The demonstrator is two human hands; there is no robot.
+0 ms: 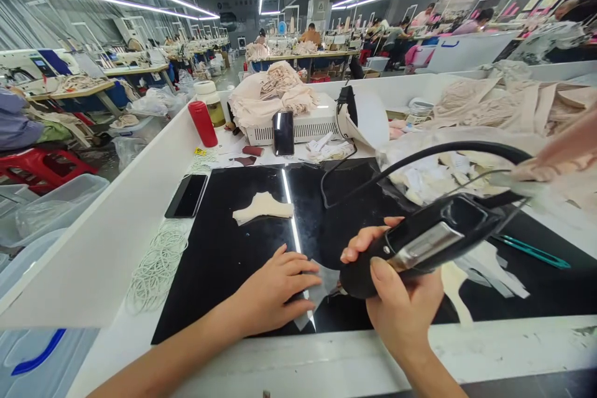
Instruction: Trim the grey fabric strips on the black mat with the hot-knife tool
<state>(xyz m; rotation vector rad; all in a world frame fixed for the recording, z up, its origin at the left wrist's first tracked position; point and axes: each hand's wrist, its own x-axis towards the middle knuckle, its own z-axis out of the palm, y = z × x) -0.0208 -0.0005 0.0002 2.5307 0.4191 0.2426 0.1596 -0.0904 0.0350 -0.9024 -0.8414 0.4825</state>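
Left hand spreads over a translucent sheet near the front of the black board, seemingly to steady it; right hand, apart, clasps a corded tool above the board.

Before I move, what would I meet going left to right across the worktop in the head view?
Tangled pale green cord loops, red cylindrical bottle, spread bare left hand, bare right hand gripping a black-and-silver handheld tool, slim teal tool.
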